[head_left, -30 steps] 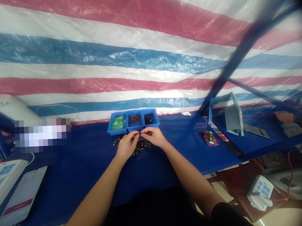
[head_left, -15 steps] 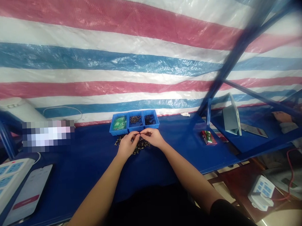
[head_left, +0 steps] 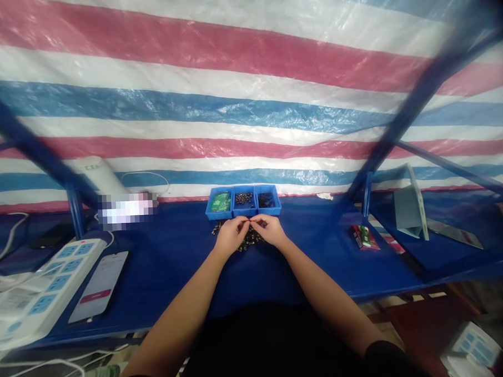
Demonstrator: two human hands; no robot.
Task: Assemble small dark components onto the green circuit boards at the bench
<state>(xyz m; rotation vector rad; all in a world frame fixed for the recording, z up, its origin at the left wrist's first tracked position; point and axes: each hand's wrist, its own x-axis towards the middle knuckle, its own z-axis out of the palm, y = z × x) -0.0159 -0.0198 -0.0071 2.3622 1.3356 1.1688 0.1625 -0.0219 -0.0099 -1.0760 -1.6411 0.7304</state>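
My left hand [head_left: 230,237] and my right hand [head_left: 271,230] meet fingertip to fingertip, both pinched closed. Whatever lies between the fingers is too small to make out. Beneath and around them is a loose pile of small dark and brass-coloured parts [head_left: 250,241], partly covered by the hands. Just beyond, three blue bins stand side by side. Green circuit boards [head_left: 221,202] fill the left bin [head_left: 218,216], small brass-and-dark pieces [head_left: 244,199] the middle one, and black parts [head_left: 266,200] the right bin [head_left: 273,212].
A phone [head_left: 99,287] and a white power strip [head_left: 66,280] lie at the left of the blue table [head_left: 167,275]. To the right are a small red-and-green box [head_left: 364,237] and a propped tablet [head_left: 410,204]. Blue frame posts rise at both sides before a striped sheet.
The view has turned left, so the bins and hands appear further right and more of the power strip shows. Both hands stay pinched together over the pile.
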